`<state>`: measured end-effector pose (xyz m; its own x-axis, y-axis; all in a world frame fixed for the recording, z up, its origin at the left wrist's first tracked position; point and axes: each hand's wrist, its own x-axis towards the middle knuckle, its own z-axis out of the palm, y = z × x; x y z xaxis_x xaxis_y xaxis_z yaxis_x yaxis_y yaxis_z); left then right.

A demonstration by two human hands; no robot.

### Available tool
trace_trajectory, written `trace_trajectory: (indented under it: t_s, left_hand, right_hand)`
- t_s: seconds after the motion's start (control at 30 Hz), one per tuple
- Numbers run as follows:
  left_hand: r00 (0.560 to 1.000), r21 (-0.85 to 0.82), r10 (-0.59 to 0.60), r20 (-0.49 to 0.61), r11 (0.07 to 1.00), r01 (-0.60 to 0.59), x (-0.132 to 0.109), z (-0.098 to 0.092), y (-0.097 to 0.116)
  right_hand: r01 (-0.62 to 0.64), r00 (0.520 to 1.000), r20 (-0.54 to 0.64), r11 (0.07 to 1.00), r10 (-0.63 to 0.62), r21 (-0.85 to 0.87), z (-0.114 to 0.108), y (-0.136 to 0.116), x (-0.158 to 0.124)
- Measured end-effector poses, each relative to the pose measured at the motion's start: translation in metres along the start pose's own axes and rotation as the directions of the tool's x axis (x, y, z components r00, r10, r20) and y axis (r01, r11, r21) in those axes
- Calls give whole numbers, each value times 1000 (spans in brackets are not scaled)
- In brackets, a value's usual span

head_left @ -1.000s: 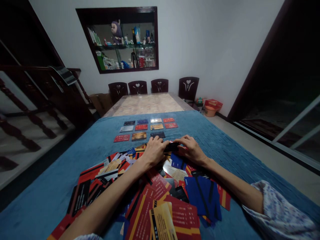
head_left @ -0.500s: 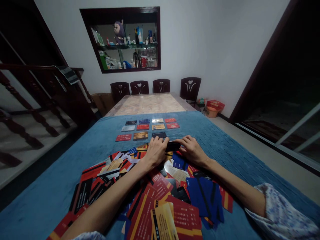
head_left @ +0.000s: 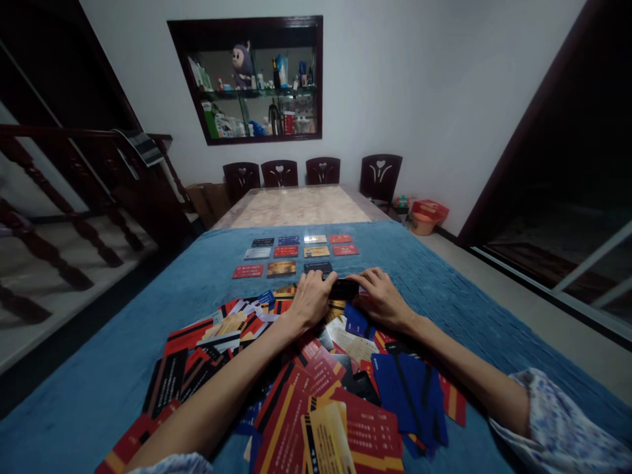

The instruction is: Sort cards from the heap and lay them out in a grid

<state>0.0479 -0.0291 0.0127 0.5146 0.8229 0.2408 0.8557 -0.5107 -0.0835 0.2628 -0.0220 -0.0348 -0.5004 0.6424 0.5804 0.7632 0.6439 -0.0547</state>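
Note:
Between my two hands is a black card [head_left: 344, 289], its dark face tilted toward me. My left hand [head_left: 313, 297] grips its left end with closed fingers, and my right hand [head_left: 381, 296] pinches the right end. Under and in front of my hands spreads a loose heap of plastic cards, among them red cards [head_left: 291, 415], blue cards [head_left: 407, 395] and a gold card [head_left: 328, 434]. Beyond my hands several cards lie face up in rows, including a gold-brown card [head_left: 281, 268] and a dark card [head_left: 317, 267] partly hidden by my left fingers.
A blue cloth [head_left: 197, 276] covers the near part of the table, with a bare marble-patterned top [head_left: 301, 204] beyond it. Dark chairs [head_left: 380, 174] stand at the far end. A wooden railing [head_left: 74, 197] is to the left, an orange bucket [head_left: 422, 222] to the right.
The black card has tipped so that more of its flat face shows. Both hands stay on its ends. The whole view has shifted slightly.

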Motion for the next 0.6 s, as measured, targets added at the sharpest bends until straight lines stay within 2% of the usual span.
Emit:
trace_trajectory:
  t_s: [0.17, 0.33, 0.47, 0.6]
  left_hand:
    - [1000, -48, -19, 23, 999, 20, 1, -1, 0]
    - [999, -140, -48, 2, 989, 47, 2, -1, -1]
    - [1000, -169, -17, -2, 986, 16, 1, -4, -2]
    - [999, -129, 21, 25, 991, -17, 1, -8, -1]
  right_hand:
    - [-2, 1000, -18, 1000, 2, -3, -3, -1, 1]
    - [-5, 1000, -10, 1000, 5, -25, -5, 0, 2]
    - [3, 1000, -27, 998, -4, -61, -3, 3, 1]
    - [10, 999, -42, 995, -14, -96, -4, 5, 0]
